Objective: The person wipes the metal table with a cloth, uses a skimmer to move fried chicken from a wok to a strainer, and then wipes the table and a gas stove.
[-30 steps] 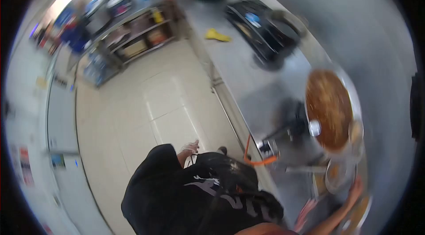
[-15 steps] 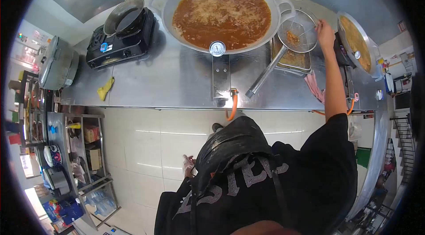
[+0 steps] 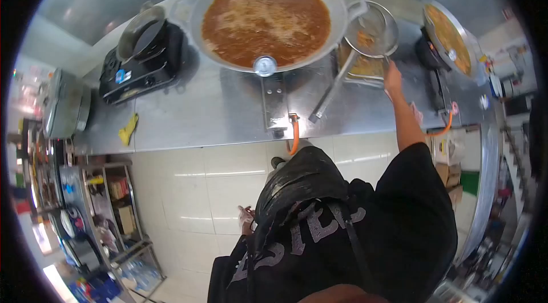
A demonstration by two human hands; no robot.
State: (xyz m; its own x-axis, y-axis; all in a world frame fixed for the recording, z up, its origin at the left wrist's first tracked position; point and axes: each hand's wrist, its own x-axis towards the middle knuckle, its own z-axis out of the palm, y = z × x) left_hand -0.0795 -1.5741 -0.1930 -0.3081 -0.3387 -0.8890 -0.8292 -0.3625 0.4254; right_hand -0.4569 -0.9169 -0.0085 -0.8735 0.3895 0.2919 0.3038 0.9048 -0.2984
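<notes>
My right hand (image 3: 393, 76) reaches out over the steel counter (image 3: 222, 112), at the near edge of a metal tray (image 3: 361, 67) holding fried bits. A round wire skimmer (image 3: 372, 30) rests above that tray, and its long handle (image 3: 329, 91) slants down to the left of my hand. Motion blur hides my fingers, so a grip cannot be made out. My left hand (image 3: 246, 215) hangs beside my black apron, fingers loosely apart, holding nothing. A large wok (image 3: 265, 15) of brown bubbling liquid sits left of the skimmer, with a dial thermometer (image 3: 264, 65) at its near rim.
A second wok (image 3: 449, 37) stands on a burner at the right. A black gas stove with a small pan (image 3: 141, 57) is at the left, with a yellow cloth (image 3: 127, 129) near it. An orange hose (image 3: 294, 134) hangs off the counter edge. Stocked shelves (image 3: 105, 203) stand on the left over pale floor tiles.
My right hand has drawn back from the skimmer's rim to the tray's near edge. The view swung from the floor and the shelves to the counter, then shifted a little.
</notes>
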